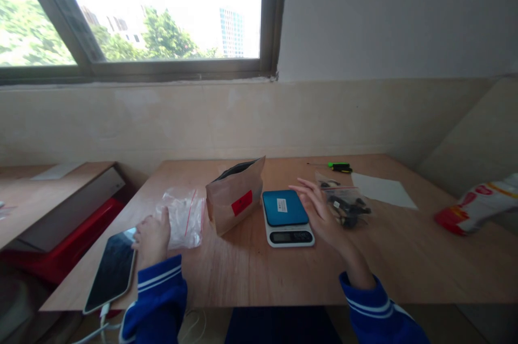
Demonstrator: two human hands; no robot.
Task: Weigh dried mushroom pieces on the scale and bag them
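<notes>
My half-curled left hand (151, 238) touches a clear plastic zip bag (184, 218), grip unclear; my open, empty right hand (319, 214) hovers beside a clear bag of dark parts (347, 206), which a careless sweep could shove off toward the right of the frame or into the blue-topped white digital scale (285, 208).

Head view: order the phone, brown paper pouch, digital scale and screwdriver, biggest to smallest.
Phone and brown paper pouch look alike, unsure since the phone sits nearer the camera; then digital scale; then screwdriver, smallest.
</notes>
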